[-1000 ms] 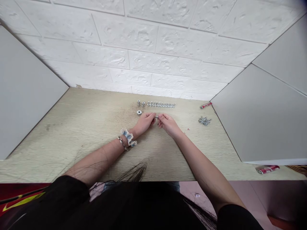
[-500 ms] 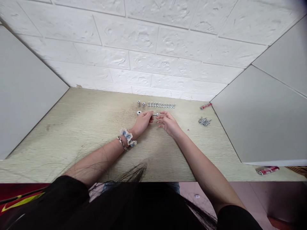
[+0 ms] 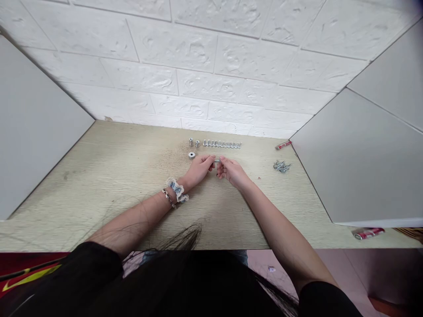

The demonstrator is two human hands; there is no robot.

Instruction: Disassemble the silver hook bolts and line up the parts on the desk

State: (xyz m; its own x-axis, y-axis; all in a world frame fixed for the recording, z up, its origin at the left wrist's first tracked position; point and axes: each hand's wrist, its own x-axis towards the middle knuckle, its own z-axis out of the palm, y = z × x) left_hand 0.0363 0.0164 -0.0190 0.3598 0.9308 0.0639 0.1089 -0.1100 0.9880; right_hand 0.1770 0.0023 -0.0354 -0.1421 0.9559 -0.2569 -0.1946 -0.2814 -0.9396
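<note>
My left hand (image 3: 199, 169) and my right hand (image 3: 231, 171) meet over the middle of the wooden table (image 3: 112, 176), fingertips pinched on the two ends of a small silver bolt (image 3: 216, 161). A round metal washer (image 3: 191, 155) lies just beyond my left hand. Farther back, a row of several silver bolts (image 3: 222, 144) lies in a line, with two short threaded sleeves (image 3: 194, 142) standing at its left end. My left wrist wears a scrunchie and a chain bracelet.
A small heap of loose bolts (image 3: 282, 166) lies to the right, with a red pen-like tool (image 3: 283, 145) behind it. Grey panels wall the table on the left (image 3: 33, 132) and right (image 3: 363, 167). A white brick wall stands behind. Another red item (image 3: 368, 233) lies at the front right.
Half a second ago my right hand had let go and opened beside the bolt; now its fingers are pinched on the bolt again, as one second ago. My left hand kept its hold.
</note>
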